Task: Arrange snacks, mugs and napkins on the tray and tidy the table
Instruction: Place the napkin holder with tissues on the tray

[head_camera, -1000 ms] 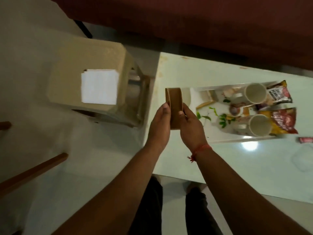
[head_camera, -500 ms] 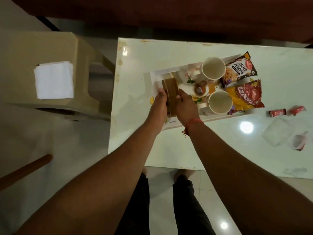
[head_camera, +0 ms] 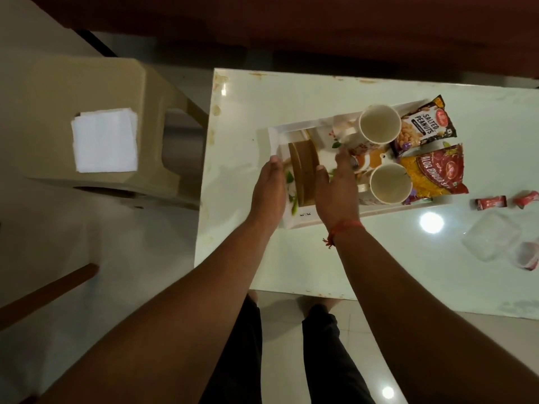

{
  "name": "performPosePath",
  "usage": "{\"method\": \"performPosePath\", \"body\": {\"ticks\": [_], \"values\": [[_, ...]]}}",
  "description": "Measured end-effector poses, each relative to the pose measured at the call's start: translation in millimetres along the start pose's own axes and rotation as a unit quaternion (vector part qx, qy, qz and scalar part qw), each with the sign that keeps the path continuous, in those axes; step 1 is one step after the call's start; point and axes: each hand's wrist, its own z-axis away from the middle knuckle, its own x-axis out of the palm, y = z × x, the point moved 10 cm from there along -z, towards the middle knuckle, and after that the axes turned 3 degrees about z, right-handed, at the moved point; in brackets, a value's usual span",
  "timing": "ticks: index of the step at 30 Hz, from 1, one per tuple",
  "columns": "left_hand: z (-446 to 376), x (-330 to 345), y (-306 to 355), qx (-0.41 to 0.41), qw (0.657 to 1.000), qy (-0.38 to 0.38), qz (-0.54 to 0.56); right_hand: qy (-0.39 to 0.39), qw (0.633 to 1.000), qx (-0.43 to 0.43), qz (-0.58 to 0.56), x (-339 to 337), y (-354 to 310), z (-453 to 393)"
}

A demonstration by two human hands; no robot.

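A: Nearest the tray point(head_camera: 302, 221) first. What have I got?

B: Both hands sit over its near left end. Left hand point(head_camera: 269, 193) flat, fingers loose, nothing in its grip, just left of the brown holder point(head_camera: 303, 167). Right hand point(head_camera: 335, 191) spread open just right of the holder, grip empty too; red thread on that wrist.

A: And the holder itself?

B: Lying inside the tray at its left end, between the two hands. I cannot tell whether either hand touches it.

A: Farther in?

B: Near mug point(head_camera: 389, 183) stands upright in the tray's right half; the far mug point(head_camera: 379, 123) beyond it, near the tray's back rim. Right of the mugs, the red snack bag point(head_camera: 434, 173) and, behind it, the salted peanuts bag point(head_camera: 427, 126), both at the tray's right end.

A: Off the tray?

B: On the tabletop point(head_camera: 306, 258) right of it, two small red wrappers point(head_camera: 491, 202) and a clear plastic lid point(head_camera: 490, 240). Napkins point(head_camera: 105, 139) are well left of the tray, stacked on a beige stool point(head_camera: 87, 83) beside the tabletop.
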Motion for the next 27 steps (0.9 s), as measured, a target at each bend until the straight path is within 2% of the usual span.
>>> {"method": "performPosePath", "body": {"ticks": [2, 4, 6, 10, 12, 14, 16, 19, 23, 27], "values": [[6, -32, 14, 0.042, 0.998, 0.055, -0.008, 0.039, 0.997, -0.060, 0.014, -4, -27, 15], [11, -72, 30, 0.095, 0.988, 0.107, -0.052, 0.032, 0.992, -0.116, 0.028, 16, -58, 30], [8, -119, 40, 0.123, 0.976, 0.155, -0.092, -0.017, 0.989, -0.138, 0.040, 57, -82, 41], [-11, -239, 56, 0.130, 0.946, 0.261, -0.142, -0.164, 0.976, -0.138, 0.048, 154, -121, 56], [-19, -305, 67, 0.144, 0.914, 0.331, -0.187, -0.201, 0.970, -0.129, 0.053, 195, -141, 55], [-30, -360, 73, 0.115, 0.890, 0.377, -0.228, -0.220, 0.967, -0.108, 0.064, 234, -158, 51], [-43, -398, 75, 0.060, 0.877, 0.383, -0.282, -0.241, 0.966, -0.060, 0.065, 270, -170, 45], [-65, -426, 70, -0.006, 0.873, 0.348, -0.343, -0.248, 0.968, 0.024, 0.026, 316, -175, 33], [-82, -436, 68, -0.007, 0.863, 0.336, -0.376, -0.245, 0.967, 0.066, 0.021, 359, -179, 22], [-91, -434, 67, -0.010, 0.882, 0.325, -0.342, -0.181, 0.980, 0.070, 0.052, 363, -183, 16]]}}
